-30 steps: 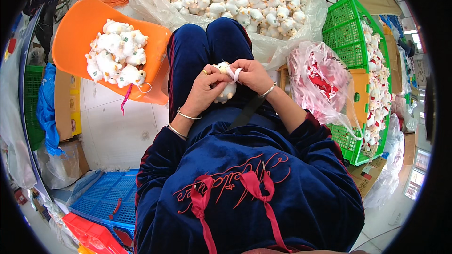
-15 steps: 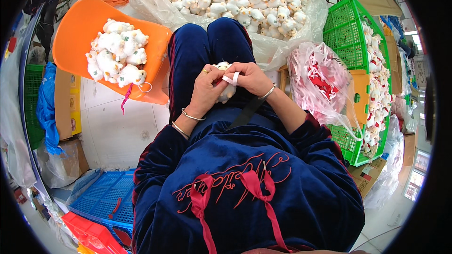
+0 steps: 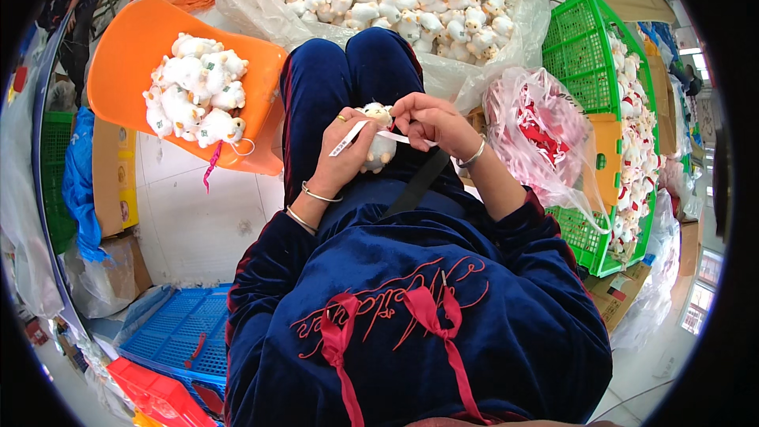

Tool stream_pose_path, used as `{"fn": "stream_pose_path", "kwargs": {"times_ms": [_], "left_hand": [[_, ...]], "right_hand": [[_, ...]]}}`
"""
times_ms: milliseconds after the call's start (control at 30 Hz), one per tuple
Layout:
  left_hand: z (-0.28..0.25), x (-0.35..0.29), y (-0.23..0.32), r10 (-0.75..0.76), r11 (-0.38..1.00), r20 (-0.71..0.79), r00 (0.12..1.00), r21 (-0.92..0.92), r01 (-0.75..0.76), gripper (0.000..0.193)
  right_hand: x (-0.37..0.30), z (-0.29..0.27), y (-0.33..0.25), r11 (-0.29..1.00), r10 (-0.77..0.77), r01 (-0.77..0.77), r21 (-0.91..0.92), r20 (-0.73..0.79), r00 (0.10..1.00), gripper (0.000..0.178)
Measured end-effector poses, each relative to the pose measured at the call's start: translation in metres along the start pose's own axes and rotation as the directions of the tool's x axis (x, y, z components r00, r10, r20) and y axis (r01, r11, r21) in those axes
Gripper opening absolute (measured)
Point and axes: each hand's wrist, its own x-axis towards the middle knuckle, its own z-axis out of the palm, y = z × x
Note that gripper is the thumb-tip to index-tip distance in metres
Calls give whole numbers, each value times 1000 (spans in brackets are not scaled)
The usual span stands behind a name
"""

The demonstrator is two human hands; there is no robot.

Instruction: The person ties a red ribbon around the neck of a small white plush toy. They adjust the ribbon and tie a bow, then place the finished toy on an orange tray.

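Note:
A small white plush animal (image 3: 379, 158) rests on my lap between my thighs, its head toward my knees. My left hand (image 3: 341, 152) is closed round its left side and pins a white ribbon (image 3: 346, 139) under the thumb. One printed end of that ribbon sticks out over the back of this hand. Across the toy's neck the ribbon runs right, and its other end shows below my right hand (image 3: 443, 128). The right fingers are bent and pinched at the ribbon by the toy's neck; the exact grip is partly hidden.
An orange chair (image 3: 118, 71) on the left carries a pile of plush toys (image 3: 194, 83). Ahead lies a big clear bag (image 3: 245, 0) full of them. To my right are a plastic bag of ribbons (image 3: 526, 122) and a green crate (image 3: 569, 39). A blue crate (image 3: 178, 332) stands lower left.
My hands were close together over the toy with the ribbon looped between them. My right hand has moved right and turned, and the ribbon now stretches across the toy.

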Motion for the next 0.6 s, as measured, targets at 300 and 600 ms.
{"fn": "stream_pose_path", "kwargs": {"times_ms": [300,600], "left_hand": [[-5,-1,1,15,999,27,1000,39,-17,18],[-3,-4,0,-148,976,10,989,-162,147,16]], "right_hand": [[4,28,7,545,-87,-26,-838,-87,992,28],[12,24,33,518,-396,177,-837,-51,917,19]]}}
